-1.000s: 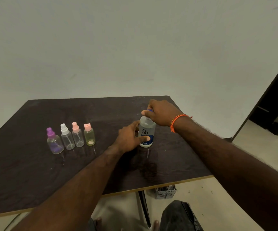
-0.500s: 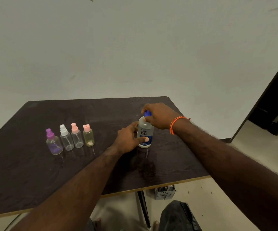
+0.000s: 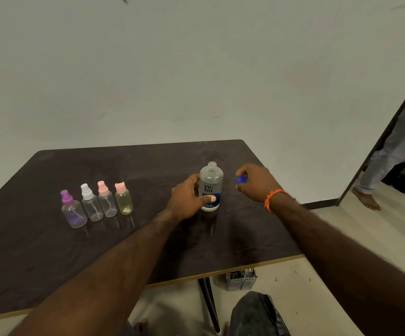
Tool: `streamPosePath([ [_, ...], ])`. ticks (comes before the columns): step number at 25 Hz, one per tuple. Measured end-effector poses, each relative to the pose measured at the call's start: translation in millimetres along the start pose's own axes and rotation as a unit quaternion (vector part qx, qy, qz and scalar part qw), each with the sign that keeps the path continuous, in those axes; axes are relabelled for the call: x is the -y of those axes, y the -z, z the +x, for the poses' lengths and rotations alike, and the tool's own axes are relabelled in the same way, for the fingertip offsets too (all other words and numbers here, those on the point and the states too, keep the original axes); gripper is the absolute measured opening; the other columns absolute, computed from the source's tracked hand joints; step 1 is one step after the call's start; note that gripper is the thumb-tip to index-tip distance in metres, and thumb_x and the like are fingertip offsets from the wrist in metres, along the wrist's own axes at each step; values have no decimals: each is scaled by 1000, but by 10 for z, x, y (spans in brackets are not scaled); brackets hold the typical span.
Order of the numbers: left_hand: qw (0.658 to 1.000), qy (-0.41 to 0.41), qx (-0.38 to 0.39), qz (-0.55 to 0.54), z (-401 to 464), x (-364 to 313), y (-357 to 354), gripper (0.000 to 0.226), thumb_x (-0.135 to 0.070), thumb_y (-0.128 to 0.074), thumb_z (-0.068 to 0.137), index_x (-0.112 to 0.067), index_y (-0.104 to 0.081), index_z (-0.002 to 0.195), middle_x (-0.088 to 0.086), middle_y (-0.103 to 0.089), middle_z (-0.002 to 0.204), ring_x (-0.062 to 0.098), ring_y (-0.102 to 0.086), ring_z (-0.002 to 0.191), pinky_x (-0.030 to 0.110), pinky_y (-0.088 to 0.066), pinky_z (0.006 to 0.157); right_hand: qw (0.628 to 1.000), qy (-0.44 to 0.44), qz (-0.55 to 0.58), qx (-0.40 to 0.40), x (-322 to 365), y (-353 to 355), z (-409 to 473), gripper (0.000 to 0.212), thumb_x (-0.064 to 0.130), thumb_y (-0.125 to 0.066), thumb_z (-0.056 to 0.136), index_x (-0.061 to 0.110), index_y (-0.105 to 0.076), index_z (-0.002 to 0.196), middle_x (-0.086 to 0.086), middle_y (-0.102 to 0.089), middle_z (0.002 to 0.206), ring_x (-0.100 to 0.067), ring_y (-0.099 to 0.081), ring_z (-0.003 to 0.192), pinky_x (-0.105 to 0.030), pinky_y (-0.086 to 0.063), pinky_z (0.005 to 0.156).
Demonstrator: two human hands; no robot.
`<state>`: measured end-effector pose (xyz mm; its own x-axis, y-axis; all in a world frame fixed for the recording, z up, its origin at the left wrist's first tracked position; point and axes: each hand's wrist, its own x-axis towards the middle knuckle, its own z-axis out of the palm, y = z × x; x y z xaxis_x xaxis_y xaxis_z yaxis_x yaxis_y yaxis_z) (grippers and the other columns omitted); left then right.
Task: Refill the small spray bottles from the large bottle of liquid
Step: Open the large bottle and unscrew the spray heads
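Four small spray bottles (image 3: 97, 204) stand left, unobstructed. Left hand (image 3: 187, 200) grips large bottle (image 3: 210, 187) labelled "re-nu"; right hand (image 3: 254, 181) pinches blue cap (image 3: 241, 180).

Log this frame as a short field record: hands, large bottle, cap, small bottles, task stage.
left hand: grips the large bottle, which stands upright on the table
right hand: holds the blue cap beside the bottle
large bottle: neck open, cap off
small spray bottles: four in a row, purple-capped, white-capped, pink-capped, yellowish with pink cap; all capped
task stage: no pouring yet
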<state>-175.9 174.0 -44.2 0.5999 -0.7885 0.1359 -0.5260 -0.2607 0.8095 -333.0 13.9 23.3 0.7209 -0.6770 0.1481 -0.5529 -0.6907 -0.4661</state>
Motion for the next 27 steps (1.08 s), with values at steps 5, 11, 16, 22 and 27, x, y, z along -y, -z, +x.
streamPosePath([
  [5,1000,5,-20,12,254,-139,-188,72,-40,-87,82,-26,-52,143,-4,-70,133,17,-66,120,42,-50,109,991,-95,-47,77,-410,-326,-63,30,25,-80,82,17,-69,108,-5,-69,111,-23,-64,101,-36,-53,92],
  [11,1000,13,-8,-8,733,-243,-449,73,-38,-86,82,-25,-50,144,-3,-68,136,20,-66,123,50,-51,110,988,-141,-24,51,-665,-484,24,28,42,-79,82,20,-65,94,-1,-66,91,-16,-62,86,-34,-56,84],
  [16,1000,2,-8,-12,1084,-302,-699,71,-39,-86,81,-27,-51,142,-4,-69,135,21,-67,121,52,-50,110,983,-179,-31,4,-915,-442,89,26,42,-79,81,21,-66,88,0,-66,88,-15,-60,82,-36,-56,82],
  [22,1000,1,1,-18,1243,-270,-817,77,-49,-86,76,-33,-49,142,-7,-68,136,19,-66,122,58,-45,112,978,-209,23,2,-1065,-459,94,38,42,-81,79,20,-63,104,-2,-65,98,-17,-60,90,-39,-55,87],
  [27,1000,22,14,13,1082,-303,-699,110,-58,-88,71,-24,-31,159,1,-54,155,24,-56,137,58,-37,118,980,-196,3,15,-943,-416,-32,67,48,-77,81,17,-51,134,-7,-55,132,-23,-58,112,-39,-52,97],
])
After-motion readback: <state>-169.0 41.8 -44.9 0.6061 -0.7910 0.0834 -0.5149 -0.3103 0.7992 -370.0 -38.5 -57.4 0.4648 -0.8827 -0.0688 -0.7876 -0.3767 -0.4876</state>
